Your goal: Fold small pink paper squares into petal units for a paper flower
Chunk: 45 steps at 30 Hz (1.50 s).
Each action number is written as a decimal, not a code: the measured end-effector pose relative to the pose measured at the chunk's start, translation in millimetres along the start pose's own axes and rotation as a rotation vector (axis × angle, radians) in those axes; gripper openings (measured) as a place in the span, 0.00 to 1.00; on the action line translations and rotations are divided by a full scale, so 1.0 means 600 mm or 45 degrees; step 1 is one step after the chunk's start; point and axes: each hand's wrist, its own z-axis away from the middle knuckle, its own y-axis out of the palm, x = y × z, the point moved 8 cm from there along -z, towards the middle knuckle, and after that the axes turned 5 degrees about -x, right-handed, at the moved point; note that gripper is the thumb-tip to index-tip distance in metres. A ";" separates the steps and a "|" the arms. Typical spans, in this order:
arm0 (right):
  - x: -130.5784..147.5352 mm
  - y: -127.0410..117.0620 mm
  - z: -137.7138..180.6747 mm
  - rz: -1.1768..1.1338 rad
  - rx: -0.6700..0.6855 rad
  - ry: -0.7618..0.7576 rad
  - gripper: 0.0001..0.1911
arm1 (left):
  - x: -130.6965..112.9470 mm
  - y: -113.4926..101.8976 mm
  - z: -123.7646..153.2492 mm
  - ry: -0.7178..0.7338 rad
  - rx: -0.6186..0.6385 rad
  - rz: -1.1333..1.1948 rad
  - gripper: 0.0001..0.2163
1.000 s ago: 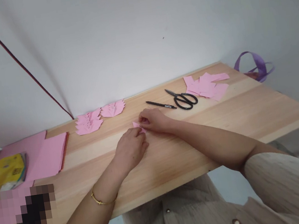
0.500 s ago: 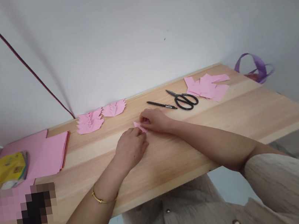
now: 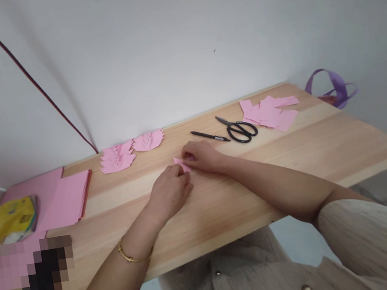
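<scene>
Hands [image 3: 171, 193] on unmarked pink paper [image 3: 181, 164]

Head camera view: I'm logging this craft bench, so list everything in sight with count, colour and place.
small folded paper: one, pink, mid table, pinched by both hands
table: one, light wood, against white wall
cut paper shapes: several, pink, far edge, left of centre
pen: one, black, far side
scissors: one pair, black, right of pen
paper squares: loose pile, pink, far right
paper sheet stack: one, pink, left end
packet: one, yellow, far left
ribbon: one, purple, beyond right corner
left hand: on folded paper; gold bracelet
right hand: on folded paper
</scene>
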 end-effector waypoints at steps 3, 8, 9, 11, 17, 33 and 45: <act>0.000 -0.001 0.001 -0.008 -0.013 -0.006 0.06 | -0.001 0.000 0.001 -0.005 -0.002 0.006 0.11; 0.000 0.000 0.002 0.005 -0.021 -0.018 0.07 | -0.001 0.001 0.001 -0.017 -0.014 0.010 0.10; 0.000 0.000 0.001 0.009 -0.020 -0.021 0.06 | -0.001 0.000 0.002 -0.010 -0.016 0.005 0.10; -0.001 0.001 0.001 0.015 -0.017 -0.028 0.05 | -0.003 0.000 0.001 0.018 -0.015 -0.007 0.10; -0.002 0.003 -0.001 0.019 -0.010 -0.027 0.06 | -0.005 0.002 -0.002 0.054 0.023 -0.056 0.12; 0.008 -0.001 0.004 0.063 0.066 -0.103 0.10 | -0.001 -0.003 -0.002 0.047 -0.006 -0.052 0.10; 0.005 0.000 0.003 0.059 0.050 -0.054 0.07 | -0.003 -0.003 -0.002 0.048 0.020 0.002 0.10</act>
